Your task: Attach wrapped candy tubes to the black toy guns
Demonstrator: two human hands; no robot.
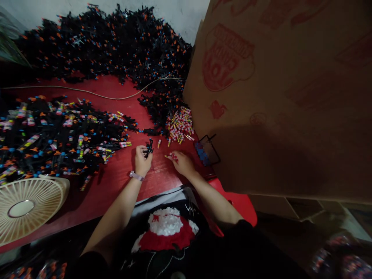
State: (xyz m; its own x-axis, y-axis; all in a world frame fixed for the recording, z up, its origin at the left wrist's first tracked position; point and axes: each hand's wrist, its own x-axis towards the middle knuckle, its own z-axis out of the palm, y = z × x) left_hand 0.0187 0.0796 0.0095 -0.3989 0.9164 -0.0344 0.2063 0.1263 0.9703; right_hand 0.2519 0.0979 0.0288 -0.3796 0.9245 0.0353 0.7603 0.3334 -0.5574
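Note:
My left hand (pixel 143 162) is closed around a small black toy gun (pixel 149 148), held upright above the red tabletop (pixel 162 176). My right hand (pixel 182 163), a short way to the right, pinches a small pink-and-yellow candy tube (pixel 171 157); whether it holds more than one is hard to see. A single candy tube (pixel 159 143) lies on the table between and beyond the hands. Behind my right hand is a heap of loose candy tubes (pixel 180 124), with black toy guns (pixel 158 110) piled against it.
Black toy guns with candy tubes (pixel 66 135) cover the left of the table; a bigger pile of toy guns (pixel 116 46) lines the wall. A cable (pixel 110 97) crosses between them. A fan (pixel 29 209) stands near left, a large cardboard box (pixel 276 97) right, beside a small framed device (pixel 207 150).

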